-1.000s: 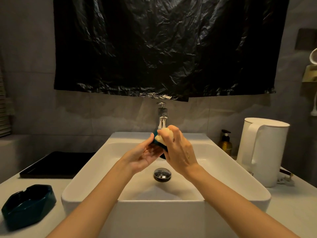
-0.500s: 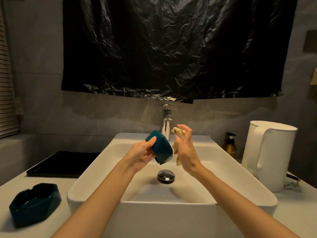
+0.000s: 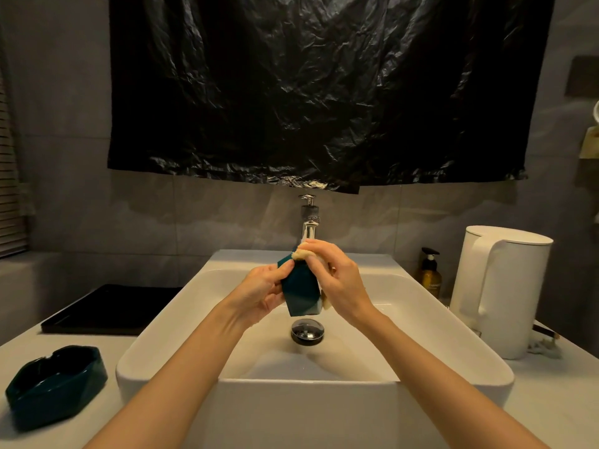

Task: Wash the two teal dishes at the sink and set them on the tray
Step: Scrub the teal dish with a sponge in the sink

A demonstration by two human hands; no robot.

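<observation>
Over the white sink (image 3: 155, 348) my left hand (image 3: 259, 293) grips a small teal dish (image 3: 299, 294), tilted on edge below the chrome tap (image 3: 309, 222). My right hand (image 3: 337, 280) presses a pale yellow sponge (image 3: 303, 254) against the dish's upper rim; part of the sponge shows below the dish too. A second, faceted teal dish (image 3: 55, 384) sits on the counter at the lower left. The black tray (image 3: 107, 309) lies on the counter left of the sink.
A drain plug (image 3: 307, 331) sits in the basin under the hands. Right of the sink stand a white kettle (image 3: 499, 286) and an amber pump bottle (image 3: 430, 273). Black plastic sheeting (image 3: 324, 92) covers the wall above.
My right hand has come back onto the dish with the sponge after being apart from it. The dish has turned more upright in my left hand.
</observation>
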